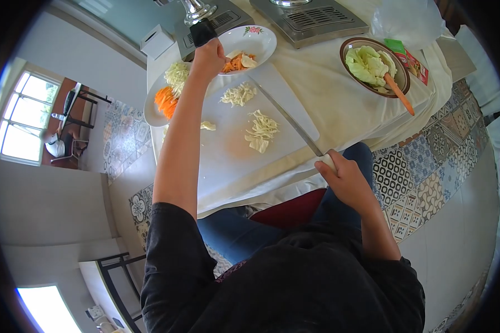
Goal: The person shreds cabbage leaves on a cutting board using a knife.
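My right hand (347, 180) is wrapped round the pale handle of a long knife (289, 117), its blade slanting up and left over the white cutting board (216, 161). Stretched far forward, my left hand (208, 58) is closed beside a white flower-patterned plate (265, 41). A black handle (203, 32) shows just beyond that fist; what the fingers hold is hidden. Carrot strips (236, 62) and pale pieces lie in the plate. Two piles of shredded cabbage, a far one (240, 94) and a near one (261, 131), rest on the board.
Left of the plate, another dish holds shredded carrot (165, 102) and shredded pale green vegetable (177, 76). A brown-rimmed bowl (404, 89) holds cabbage leaves (369, 65) and an orange-handled utensil (399, 94). A stove (311, 22) stands behind; a person (55, 145) sits far left.
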Available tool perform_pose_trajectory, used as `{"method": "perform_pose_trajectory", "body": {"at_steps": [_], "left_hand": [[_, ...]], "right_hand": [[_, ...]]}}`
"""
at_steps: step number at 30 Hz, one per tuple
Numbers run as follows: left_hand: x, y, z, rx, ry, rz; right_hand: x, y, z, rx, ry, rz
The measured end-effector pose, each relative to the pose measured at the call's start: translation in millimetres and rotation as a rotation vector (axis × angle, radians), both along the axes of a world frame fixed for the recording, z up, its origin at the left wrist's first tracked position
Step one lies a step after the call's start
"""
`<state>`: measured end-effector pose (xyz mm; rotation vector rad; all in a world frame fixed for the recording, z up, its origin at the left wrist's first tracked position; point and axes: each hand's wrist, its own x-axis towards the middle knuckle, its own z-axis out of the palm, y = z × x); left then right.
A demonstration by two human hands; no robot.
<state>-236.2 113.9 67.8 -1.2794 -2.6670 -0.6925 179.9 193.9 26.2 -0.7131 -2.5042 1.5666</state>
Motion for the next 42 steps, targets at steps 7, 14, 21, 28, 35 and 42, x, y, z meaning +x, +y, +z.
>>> {"method": "perform_pose_trajectory", "body": {"at_steps": [7, 14, 21, 28, 35, 42], "left_hand": [[-16, -22, 10, -0.004, 0.045, 0.002], [-25, -55, -21, -0.257, -0.035, 0.252], [-22, -49, -33, -0.21, -0.022, 0.288], [18, -37, 16, -0.07, -0.066, 0.276], [2, -14, -9, 0.092, -0.037, -0.056], [53, -27, 17, 0.081, -0.018, 0.132]], "right_hand": [[3, 0, -8, 0.003, 0.034, 0.001], [3, 2, -5, -0.031, 0.043, -0.023], [7, 2, -6, -0.05, 0.039, -0.016], [4, 2, -5, -0.024, 0.023, -0.01], [5, 1, -8, -0.02, 0.024, 0.002], [5, 0, -7, -0.021, 0.035, -0.018]]}}
